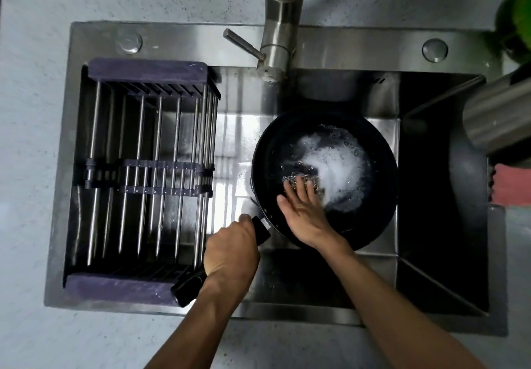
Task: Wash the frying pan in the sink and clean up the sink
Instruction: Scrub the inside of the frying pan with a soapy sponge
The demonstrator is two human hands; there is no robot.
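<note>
We look straight down on a pale speckled stone countertop (31, 138) in which a rectangular sink (330, 49) of brushed steel is set. On its back ledge we count one cylindrical steel faucet (283, 23) with a side lever and two round caps (130, 42), one at each end. Over the left part of the basin sits one drying rack (149, 167) of thin steel rods with dark plastic end bars. The one frying pan (324, 178), round, black and deep, stands inside the basin right of the rack, with white foam (336, 167) and water in it. The left hand (230, 253) is clenched round the black handle (192, 285), which points to the near left over the rack's corner. The right hand (301, 210) has its fingers stretched flat, pressing one shiny steel wool scrubber (301, 180) against the pan's bottom. At the right edge we see one blurred steel cylinder (497, 118), one pink cloth (511, 184) and something green (517, 12).
</note>
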